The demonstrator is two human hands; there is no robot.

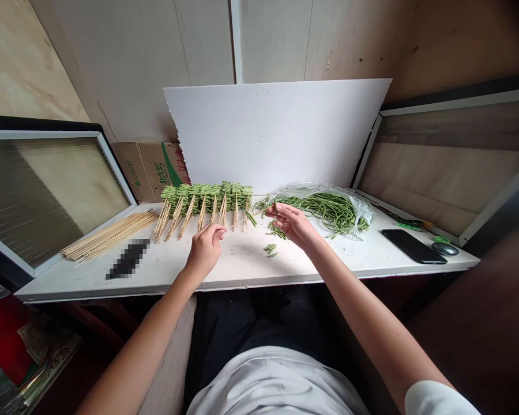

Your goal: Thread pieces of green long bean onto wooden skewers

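My left hand [205, 246] is closed, pinching the near end of a thin bamboo skewer [237, 222] that slants up to the right. At its far end, the thumb and fingers of my right hand [294, 223] pinch a short piece of green bean [275, 203]. Cut bean pieces [277, 231] lie below the right hand, with a smaller group of pieces [270, 249] closer to the table's front. Behind my left hand are stacked rows of skewered beans [207, 196], their bare sticks fanning toward me. Bean pieces [251, 218] show beside the held skewer; whether they are on it I cannot tell.
Long green beans [328, 206] spill from a clear plastic bag [358, 230] at right. Loose skewers [108, 235] lie at left on the white table [233, 271]. A phone [413, 246] and a mouse [444, 248] sit at right. A white foam board [277, 135] and cardboard box [149, 170] stand behind.
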